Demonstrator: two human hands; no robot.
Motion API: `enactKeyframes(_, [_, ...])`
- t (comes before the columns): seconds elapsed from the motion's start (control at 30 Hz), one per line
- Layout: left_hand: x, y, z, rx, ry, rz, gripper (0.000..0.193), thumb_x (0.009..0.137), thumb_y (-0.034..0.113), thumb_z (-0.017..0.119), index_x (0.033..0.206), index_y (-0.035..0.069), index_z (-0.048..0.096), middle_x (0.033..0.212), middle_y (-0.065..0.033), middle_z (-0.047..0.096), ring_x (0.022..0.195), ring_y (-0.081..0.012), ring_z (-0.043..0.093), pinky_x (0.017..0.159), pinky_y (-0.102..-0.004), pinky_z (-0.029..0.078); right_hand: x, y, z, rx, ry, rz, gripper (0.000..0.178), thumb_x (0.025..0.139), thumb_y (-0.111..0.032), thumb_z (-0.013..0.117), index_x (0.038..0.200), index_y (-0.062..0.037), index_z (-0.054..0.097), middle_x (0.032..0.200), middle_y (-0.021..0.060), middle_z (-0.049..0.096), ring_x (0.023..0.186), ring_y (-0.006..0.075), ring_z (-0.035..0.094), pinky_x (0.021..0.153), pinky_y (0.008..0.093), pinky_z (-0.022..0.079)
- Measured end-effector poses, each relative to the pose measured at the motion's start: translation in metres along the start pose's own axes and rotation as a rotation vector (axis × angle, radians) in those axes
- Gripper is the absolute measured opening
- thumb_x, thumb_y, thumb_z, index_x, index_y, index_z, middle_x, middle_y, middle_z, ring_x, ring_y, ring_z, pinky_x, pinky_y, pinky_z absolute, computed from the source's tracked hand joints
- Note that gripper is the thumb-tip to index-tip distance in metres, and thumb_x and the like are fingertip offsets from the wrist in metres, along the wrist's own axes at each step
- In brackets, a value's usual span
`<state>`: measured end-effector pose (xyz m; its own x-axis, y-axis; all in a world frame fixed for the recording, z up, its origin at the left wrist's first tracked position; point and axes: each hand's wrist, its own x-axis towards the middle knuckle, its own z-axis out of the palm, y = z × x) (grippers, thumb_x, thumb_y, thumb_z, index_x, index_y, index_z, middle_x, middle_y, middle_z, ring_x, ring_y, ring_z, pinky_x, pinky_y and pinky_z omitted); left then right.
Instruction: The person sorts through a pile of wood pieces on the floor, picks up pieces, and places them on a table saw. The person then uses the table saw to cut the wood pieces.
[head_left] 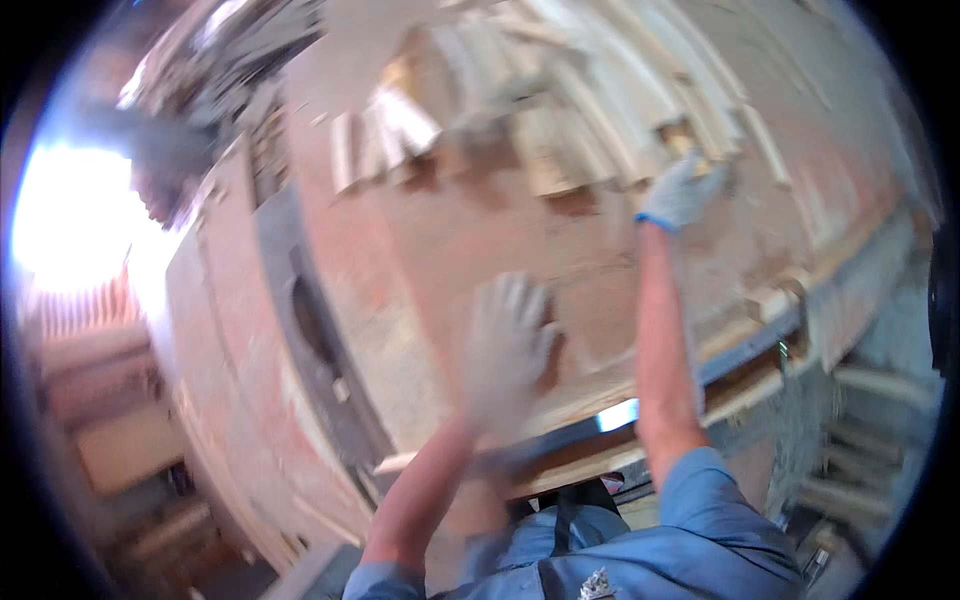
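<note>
My left hand point(508, 345), in a pale work glove, is over the worn, reddish-brown tabletop point(420, 270). Its fingers are stretched out with nothing in them, though motion blurs it. Farther off to the right, my right hand point(678, 195) wears a similar glove with a blue cuff. Its fingers close round the near end of a pale wooden strip point(697, 150), partly hidden by the glove. Several more wooden strips point(590, 120) lie side by side across the far part of the tabletop, with short wood pieces point(405, 120) at their left.
A grey metal plate point(325, 330) with a dark oval opening is set into the table at left. Wood scraps point(245, 50) pile up beyond it. A dark blurred shape point(165, 160), perhaps a person, is at upper left. The wooden front edge point(590, 462) runs close to my body.
</note>
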<state>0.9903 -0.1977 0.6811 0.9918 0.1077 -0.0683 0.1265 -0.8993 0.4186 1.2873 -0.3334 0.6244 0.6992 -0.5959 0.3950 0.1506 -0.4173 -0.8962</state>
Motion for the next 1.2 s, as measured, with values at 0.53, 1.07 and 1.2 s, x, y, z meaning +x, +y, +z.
enactKeyframes(0.53, [-0.140,-0.013,-0.013,-0.244,0.580,-0.147,0.038,0.086,0.017,0.071,0.121,0.004,0.065,0.131,-0.0186,0.062,0.128,-0.0402,0.057,0.115,-0.0523,0.043,-0.136,-0.054,-0.229,-0.145,-1.209,-0.287,0.041,0.113,-0.022,0.051,0.141,0.0039,0.065,0.143,0.0175,0.068,0.134,0.0333,0.063,0.117,0.0430,0.045])
enactKeyframes(1.07, [-0.563,-0.027,0.016,0.162,0.606,-1.076,0.031,0.093,0.015,0.064,0.122,0.005,0.066,0.104,-0.0113,0.062,0.099,-0.0336,0.062,0.087,-0.0445,0.053,-0.459,-0.164,-0.439,-0.054,-2.216,0.904,0.032,0.109,-0.023,0.062,0.136,-0.0055,0.062,0.117,0.0061,0.071,0.103,0.0185,0.070,0.088,0.0303,0.056])
enactKeyframes(1.2, [-0.595,0.074,0.036,-0.488,0.571,-0.942,0.032,0.097,0.017,0.062,0.127,0.005,0.067,0.111,-0.0155,0.068,0.102,-0.0383,0.065,0.087,-0.0481,0.054,-0.469,-0.145,-0.508,-0.450,-2.103,0.643,0.039,0.111,-0.025,0.058,0.140,0.0005,0.058,0.111,0.0092,0.068,0.092,0.0210,0.071,0.081,0.0359,0.062])
